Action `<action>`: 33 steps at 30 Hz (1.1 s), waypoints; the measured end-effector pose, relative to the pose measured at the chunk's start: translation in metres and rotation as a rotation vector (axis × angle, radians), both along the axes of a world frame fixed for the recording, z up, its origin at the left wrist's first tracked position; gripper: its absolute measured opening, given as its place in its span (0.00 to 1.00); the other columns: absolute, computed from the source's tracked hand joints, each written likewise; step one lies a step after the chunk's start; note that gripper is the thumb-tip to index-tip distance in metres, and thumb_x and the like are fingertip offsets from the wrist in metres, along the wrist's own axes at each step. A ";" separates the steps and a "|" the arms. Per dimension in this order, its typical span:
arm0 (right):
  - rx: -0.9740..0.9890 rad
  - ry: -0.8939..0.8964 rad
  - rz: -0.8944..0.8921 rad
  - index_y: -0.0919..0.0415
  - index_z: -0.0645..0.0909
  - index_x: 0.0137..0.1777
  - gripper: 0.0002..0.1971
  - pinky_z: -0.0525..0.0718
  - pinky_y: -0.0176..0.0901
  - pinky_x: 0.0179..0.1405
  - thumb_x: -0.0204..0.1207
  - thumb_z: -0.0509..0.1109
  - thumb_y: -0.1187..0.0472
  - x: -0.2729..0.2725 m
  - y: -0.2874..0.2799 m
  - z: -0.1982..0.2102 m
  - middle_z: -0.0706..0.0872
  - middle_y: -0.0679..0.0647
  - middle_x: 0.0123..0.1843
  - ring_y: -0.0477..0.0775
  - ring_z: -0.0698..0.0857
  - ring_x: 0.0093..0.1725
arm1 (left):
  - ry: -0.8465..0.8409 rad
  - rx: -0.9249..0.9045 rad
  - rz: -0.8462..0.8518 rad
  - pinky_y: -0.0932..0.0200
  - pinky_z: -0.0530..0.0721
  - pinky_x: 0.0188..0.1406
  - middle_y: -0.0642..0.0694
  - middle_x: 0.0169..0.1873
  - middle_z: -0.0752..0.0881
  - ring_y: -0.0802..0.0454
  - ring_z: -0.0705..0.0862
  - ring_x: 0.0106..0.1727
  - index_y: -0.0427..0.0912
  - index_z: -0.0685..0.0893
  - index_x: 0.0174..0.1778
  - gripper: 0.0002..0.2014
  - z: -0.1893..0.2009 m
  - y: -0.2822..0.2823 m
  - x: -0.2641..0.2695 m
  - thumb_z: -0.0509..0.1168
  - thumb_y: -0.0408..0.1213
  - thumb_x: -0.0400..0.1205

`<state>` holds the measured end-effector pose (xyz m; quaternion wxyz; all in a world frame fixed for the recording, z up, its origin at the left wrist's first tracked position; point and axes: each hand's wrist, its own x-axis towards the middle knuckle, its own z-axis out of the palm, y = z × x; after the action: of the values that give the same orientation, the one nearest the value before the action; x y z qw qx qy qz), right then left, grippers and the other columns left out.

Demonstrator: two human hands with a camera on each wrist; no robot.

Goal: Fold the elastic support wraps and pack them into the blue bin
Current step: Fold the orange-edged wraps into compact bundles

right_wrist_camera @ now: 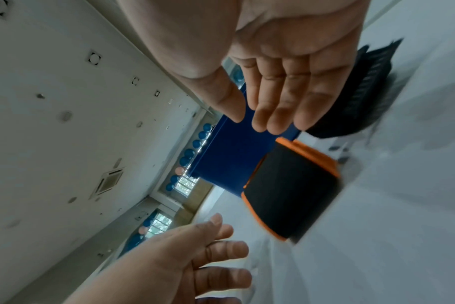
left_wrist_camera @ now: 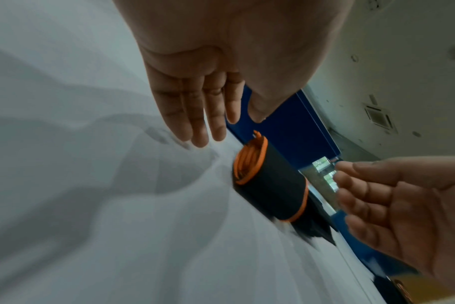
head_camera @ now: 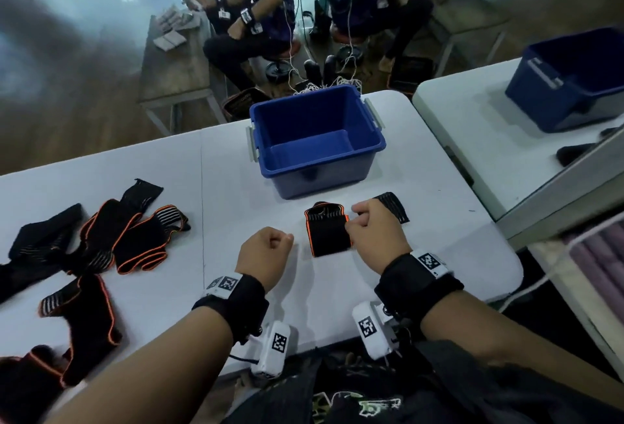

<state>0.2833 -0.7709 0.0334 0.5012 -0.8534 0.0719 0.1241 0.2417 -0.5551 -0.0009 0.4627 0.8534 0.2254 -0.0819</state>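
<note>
White worktop [head_camera: 162, 309]: carries all task items; the blue bin [head_camera: 320, 180] stands at its far edge, serving as reference.
Left hand [head_camera: 265, 248]: nearer than the bin, on the near-left of the folded wrap; fingers relaxed and apart in the wrist view, holding nothing.
Right hand [head_camera: 374, 231]: in front of the bin, at the folded wrap's right edge; fingers loose, nothing gripped; contact with the wrap cannot be confirmed.
Folded wrap [head_camera: 327, 234]: black with orange trim, lying just in front of the bin, between the two hands.
Flat black wrap [head_camera: 393, 206]: front-right of the bin, partly hidden behind the right hand.
Unfolded wraps [head_camera: 101, 248]: loose overlapping heap, well to the bin's near left.
Bin interior: no wraps visible inside.
</note>
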 end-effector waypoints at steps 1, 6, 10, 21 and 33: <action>0.021 0.010 0.030 0.53 0.79 0.61 0.14 0.86 0.52 0.58 0.76 0.69 0.61 0.000 0.011 0.000 0.85 0.49 0.44 0.55 0.87 0.51 | -0.005 -0.003 0.025 0.39 0.90 0.50 0.52 0.36 0.91 0.47 0.90 0.41 0.51 0.85 0.39 0.15 0.001 0.011 -0.006 0.64 0.59 0.74; 0.058 0.062 0.246 0.51 0.79 0.57 0.11 0.89 0.55 0.54 0.75 0.70 0.60 -0.006 0.077 -0.002 0.84 0.48 0.40 0.55 0.88 0.46 | -0.031 -0.003 0.169 0.39 0.90 0.50 0.52 0.37 0.91 0.49 0.91 0.42 0.51 0.86 0.40 0.14 0.007 0.067 -0.043 0.63 0.56 0.73; 0.050 0.125 0.440 0.51 0.79 0.56 0.10 0.85 0.48 0.44 0.76 0.69 0.60 -0.024 0.147 -0.004 0.85 0.51 0.40 0.56 0.89 0.45 | -0.050 -0.056 0.393 0.41 0.91 0.49 0.50 0.38 0.92 0.50 0.91 0.38 0.48 0.86 0.42 0.06 0.014 0.130 -0.088 0.67 0.44 0.83; -0.032 0.135 0.855 0.52 0.80 0.53 0.06 0.88 0.52 0.45 0.78 0.69 0.59 -0.077 0.286 -0.004 0.88 0.53 0.42 0.55 0.90 0.43 | -0.098 0.256 0.794 0.58 0.80 0.46 0.56 0.38 0.88 0.54 0.86 0.43 0.52 0.86 0.40 0.04 0.032 0.270 -0.227 0.70 0.42 0.81; -0.127 -0.021 1.070 0.53 0.80 0.50 0.04 0.87 0.51 0.51 0.79 0.67 0.62 -0.092 0.366 0.006 0.86 0.50 0.40 0.56 0.88 0.46 | 0.175 0.417 0.851 0.49 0.76 0.73 0.39 0.69 0.76 0.38 0.82 0.64 0.47 0.90 0.55 0.09 0.012 0.358 -0.264 0.67 0.39 0.82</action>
<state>0.1908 -0.4050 0.0397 0.3162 -0.8006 -0.3705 0.3488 -0.0220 -0.1973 0.0116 0.2533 0.7498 0.6046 0.0902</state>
